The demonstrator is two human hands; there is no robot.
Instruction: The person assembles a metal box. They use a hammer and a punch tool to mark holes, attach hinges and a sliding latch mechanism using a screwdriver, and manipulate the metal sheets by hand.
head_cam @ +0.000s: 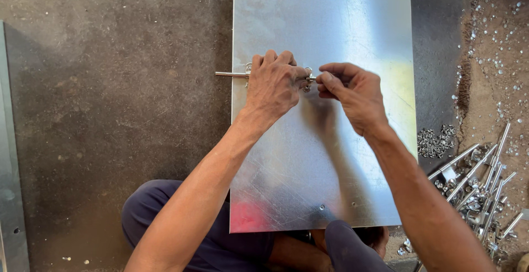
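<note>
Two hands are working at the left edge of a galvanised metal sheet (330, 156) lying on the floor: our left hand (274, 86) is clamping a sliding bolt latch (231, 75), our right hand (352, 93) fingers pinching a small fastener. We are judging the latch mid-fitting, needing careful alignment; spare bolts (479, 189) are lying nearby.

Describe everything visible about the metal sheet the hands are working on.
The metal sheet is a flat, rectangular, shiny silvery panel, seemingly galvanized, with fine scratches and bright glare. It lies on the dark floor, its near edge over the seated person's legs. Small holes show near the bottom edge, and a reddish reflection at the lower left corner. A slim metal bolt projects past its left edge. The left hand rests on it over the bolt; the right hand pinches something small beside it.
</note>
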